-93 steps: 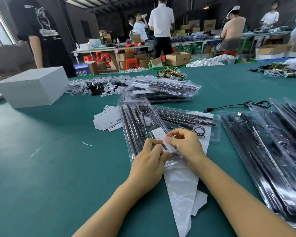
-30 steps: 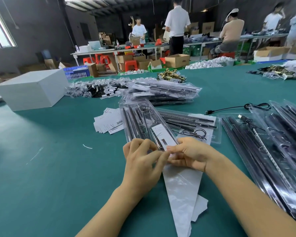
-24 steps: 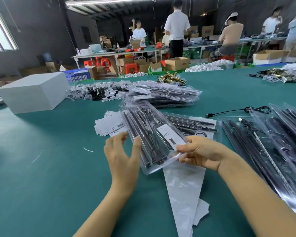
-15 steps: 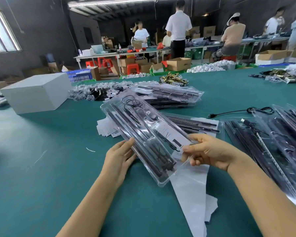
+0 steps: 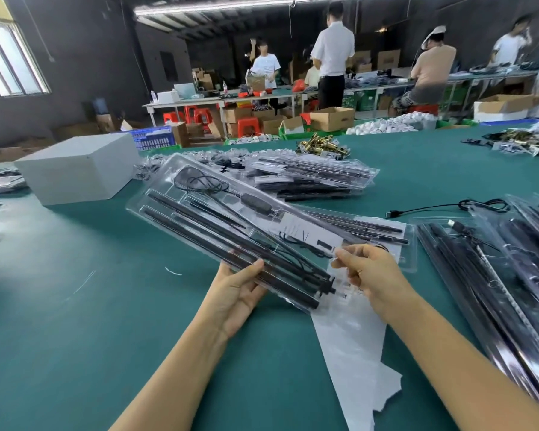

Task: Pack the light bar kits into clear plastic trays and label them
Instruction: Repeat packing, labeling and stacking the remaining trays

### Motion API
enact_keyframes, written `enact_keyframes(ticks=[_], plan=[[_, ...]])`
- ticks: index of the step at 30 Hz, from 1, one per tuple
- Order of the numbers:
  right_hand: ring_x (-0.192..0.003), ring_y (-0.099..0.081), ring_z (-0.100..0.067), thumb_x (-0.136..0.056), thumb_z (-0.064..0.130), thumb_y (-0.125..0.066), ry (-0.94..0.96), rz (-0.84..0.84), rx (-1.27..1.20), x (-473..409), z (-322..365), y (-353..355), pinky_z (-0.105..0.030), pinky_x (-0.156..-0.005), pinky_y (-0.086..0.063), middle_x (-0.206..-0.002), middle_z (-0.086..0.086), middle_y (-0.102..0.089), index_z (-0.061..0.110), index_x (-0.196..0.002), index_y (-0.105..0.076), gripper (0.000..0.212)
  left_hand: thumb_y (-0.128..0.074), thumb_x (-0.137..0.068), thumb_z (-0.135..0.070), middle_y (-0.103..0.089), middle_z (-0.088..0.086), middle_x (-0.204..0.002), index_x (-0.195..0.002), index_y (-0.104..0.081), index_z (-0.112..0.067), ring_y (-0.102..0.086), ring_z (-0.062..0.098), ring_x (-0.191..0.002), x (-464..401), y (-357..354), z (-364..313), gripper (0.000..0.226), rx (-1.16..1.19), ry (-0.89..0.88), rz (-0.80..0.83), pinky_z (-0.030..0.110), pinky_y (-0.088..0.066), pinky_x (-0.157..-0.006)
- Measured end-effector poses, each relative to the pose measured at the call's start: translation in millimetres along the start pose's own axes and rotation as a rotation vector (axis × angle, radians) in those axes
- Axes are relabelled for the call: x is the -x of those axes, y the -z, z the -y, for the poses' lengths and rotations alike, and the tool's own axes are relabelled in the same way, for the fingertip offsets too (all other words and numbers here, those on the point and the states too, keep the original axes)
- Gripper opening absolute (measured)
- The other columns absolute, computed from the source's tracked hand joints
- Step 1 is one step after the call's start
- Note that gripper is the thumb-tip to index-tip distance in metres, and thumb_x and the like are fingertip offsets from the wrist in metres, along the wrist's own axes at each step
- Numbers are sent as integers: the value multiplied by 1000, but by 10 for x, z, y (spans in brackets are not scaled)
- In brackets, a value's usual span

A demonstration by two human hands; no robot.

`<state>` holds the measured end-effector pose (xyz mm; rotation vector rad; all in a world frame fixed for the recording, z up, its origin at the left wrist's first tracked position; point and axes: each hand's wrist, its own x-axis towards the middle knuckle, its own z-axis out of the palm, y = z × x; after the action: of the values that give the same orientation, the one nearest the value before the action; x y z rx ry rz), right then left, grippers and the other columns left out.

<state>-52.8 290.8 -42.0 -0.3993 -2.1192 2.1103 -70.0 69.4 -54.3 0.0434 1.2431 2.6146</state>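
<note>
The packed clear plastic tray (image 5: 231, 219) is held clear of the green table (image 5: 75, 306), tilted, its far end raised to the left. The left hand (image 5: 237, 293) supports the near long edge from below, palm up, thumb laid over the rim and fingers under the tray. The right hand (image 5: 371, 272) pinches the near right corner, thumb and forefinger closed on the rim just beside the white label (image 5: 305, 234). Inside, black light bars (image 5: 215, 237) lie along the edge nearest the left hand; the cable with inline controller (image 5: 255, 206) sits beyond them, toward the far edge.

Step in hand, as judged: the tray appears filled and labelled and is being carried off the work spot. The label backing sheet (image 5: 352, 353) lies below the right wrist; another tray (image 5: 371, 231) lies just beyond the right hand.

Next move, as judged: transfer to a stack, probably the finished trays (image 5: 311, 178) well beyond both hands. Keep the tray level so the parts stay seated, then release both hands.
</note>
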Motion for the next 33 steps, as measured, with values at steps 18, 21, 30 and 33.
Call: enact_keyframes(ticks=[18,21,30,33], plan=[[-58,-67,-11,-95,2,-52,-81,-146,-384,37,8,-176,-27,-62,-51,-62,-2,-68,7,-82,-62,17,-66,-69,4,-73,9,-99,-107,-55,-15,-72,21,-84,17,-58,66,44,16,-126,5,30,-58,-66],[-57,-67,-10,-95,1,-52,-76,-154,-373,33,4,-177,-24,-58,-50,-65,-4,-67,7,-83,-61,17,-66,-69,4,-73,10,-100,-107,-55,-15,-72,21,-85,30,-67,68,44,14,-128,6,30,-58,-66],[-56,-66,-9,-95,0,-51,-69,-162,-354,12,4,-174,-19,-51,-50,-67,-4,-66,8,-83,-59,17,-67,-68,5,-72,11,-103,-112,-52,-16,-72,21,-85,38,-78,80,50,30,-112,-11,31,-59,-67],[-58,-67,-10,-96,1,-51,-65,-145,-358,14,-11,-176,-23,-58,-51,-68,-3,-67,8,-84,-60,16,-68,-68,4,-72,13,-105,-111,-52,-16,-72,22,-87,20,-53,80,50,32,-112,-24,36,-60,-72]])
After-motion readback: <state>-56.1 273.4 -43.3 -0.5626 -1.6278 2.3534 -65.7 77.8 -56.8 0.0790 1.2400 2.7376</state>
